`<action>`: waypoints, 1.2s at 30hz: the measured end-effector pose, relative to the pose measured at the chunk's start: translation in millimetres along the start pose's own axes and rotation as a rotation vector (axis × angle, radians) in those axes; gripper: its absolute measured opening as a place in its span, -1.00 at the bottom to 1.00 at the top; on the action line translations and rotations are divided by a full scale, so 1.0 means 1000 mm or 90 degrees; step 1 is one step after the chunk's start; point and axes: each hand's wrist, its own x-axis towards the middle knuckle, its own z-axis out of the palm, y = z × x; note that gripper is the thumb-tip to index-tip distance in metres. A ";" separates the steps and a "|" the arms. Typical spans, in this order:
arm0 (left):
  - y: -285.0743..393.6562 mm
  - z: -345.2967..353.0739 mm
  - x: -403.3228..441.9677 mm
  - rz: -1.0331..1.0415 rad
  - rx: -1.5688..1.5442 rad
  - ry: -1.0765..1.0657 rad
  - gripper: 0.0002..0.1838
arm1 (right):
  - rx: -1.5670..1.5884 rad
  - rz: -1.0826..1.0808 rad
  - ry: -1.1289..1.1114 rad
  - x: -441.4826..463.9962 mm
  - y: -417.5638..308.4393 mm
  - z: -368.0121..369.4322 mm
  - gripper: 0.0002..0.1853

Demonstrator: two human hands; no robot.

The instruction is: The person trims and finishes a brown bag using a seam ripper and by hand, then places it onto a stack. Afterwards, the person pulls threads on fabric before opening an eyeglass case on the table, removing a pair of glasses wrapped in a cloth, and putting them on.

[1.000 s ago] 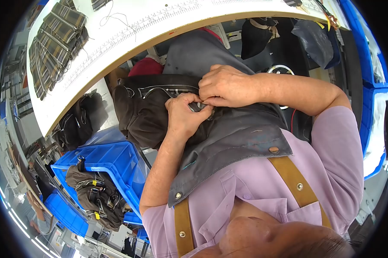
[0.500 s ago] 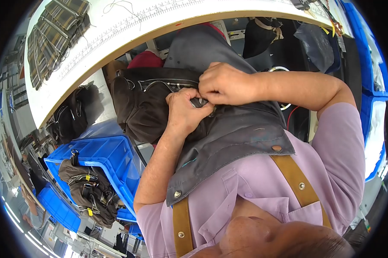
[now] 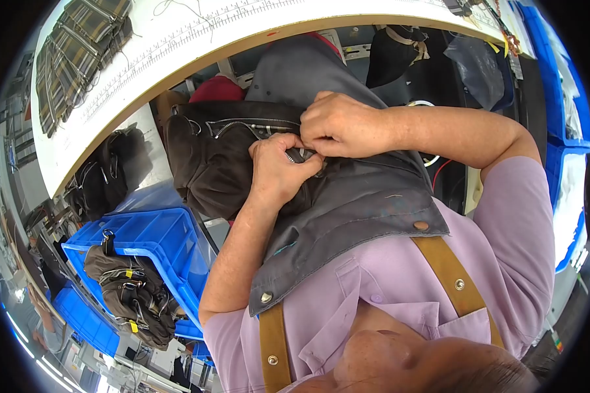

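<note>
A dark brown fabric bag (image 3: 210, 170) lies across the lap, on a grey apron (image 3: 347, 203). Its metal-toothed zipper (image 3: 242, 123) runs along the upper side, and a strip of checked fabric shows by the teeth. My left hand (image 3: 278, 167) is closed on the bag's zippered edge, thumb towards the right hand. Right beside it, my right hand (image 3: 344, 126) is closed in a pinch at the same edge. What lies between its fingertips is hidden.
Ahead is a white table (image 3: 177, 49) with a printed ruler and checked zippered pieces (image 3: 79, 56). At left, more brown bags (image 3: 134, 288) hang over a blue crate (image 3: 170, 242); a dark bag (image 3: 102, 177) lies beyond. Blue bins (image 3: 566, 183) stand at right.
Both hands stay at the same zippered edge with hardly any movement. The whole view has shifted slightly.
</note>
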 end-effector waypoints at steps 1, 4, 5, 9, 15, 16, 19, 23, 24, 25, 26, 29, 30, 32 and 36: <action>0.000 0.001 -0.001 0.013 0.005 0.002 -0.72 | 0.005 0.022 0.013 0.005 -0.004 -0.008 -0.93; 0.000 0.000 -0.002 -0.011 0.010 0.002 -0.71 | -0.006 -0.046 0.081 0.018 -0.006 -0.018 -0.93; 0.000 0.000 -0.002 -0.027 0.011 -0.009 -0.71 | -0.014 -0.083 0.114 0.018 -0.006 -0.020 -0.93; 0.004 -0.002 -0.003 -0.087 -0.078 -0.042 -0.70 | 0.392 0.152 0.021 0.016 -0.006 -0.038 -0.79; 0.012 -0.008 -0.001 0.021 -0.106 -0.008 -0.77 | 0.658 0.208 0.100 0.013 -0.022 -0.048 -0.76; 0.010 -0.010 -0.002 0.018 -0.106 -0.027 -0.77 | 0.674 0.175 0.104 0.011 -0.023 -0.058 -0.77; 0.006 -0.011 -0.003 -0.009 -0.156 -0.061 -0.81 | 0.630 0.067 0.219 0.005 -0.016 -0.087 -0.82; 0.002 -0.011 -0.006 -0.057 -0.238 -0.071 -0.87 | 0.644 -0.069 0.379 -0.019 -0.027 -0.153 -0.82; 0.000 -0.009 -0.006 -0.067 -0.259 -0.068 -0.86 | 0.570 -0.097 0.448 -0.026 -0.031 -0.164 -0.83; -0.001 -0.009 -0.007 -0.077 -0.280 -0.065 -0.85 | 0.492 -0.133 0.515 -0.034 -0.033 -0.175 -0.84; -0.001 -0.009 -0.007 -0.076 -0.275 -0.063 -0.85 | 0.409 -0.162 0.584 -0.042 -0.034 -0.187 -0.84; -0.002 -0.010 -0.008 -0.079 -0.270 -0.062 -0.85 | 0.120 -0.227 0.720 -0.076 -0.039 -0.222 -0.84; -0.001 -0.010 -0.008 -0.085 -0.273 -0.064 -0.84 | 0.051 -0.214 0.722 -0.104 -0.041 -0.248 -0.83; 0.000 -0.010 -0.008 -0.094 -0.277 -0.066 -0.85 | -0.097 -0.198 0.796 -0.153 -0.042 -0.298 -0.83; 0.004 -0.011 -0.008 -0.107 -0.290 -0.069 -0.86 | -0.288 -0.144 0.888 -0.193 -0.045 -0.338 -0.85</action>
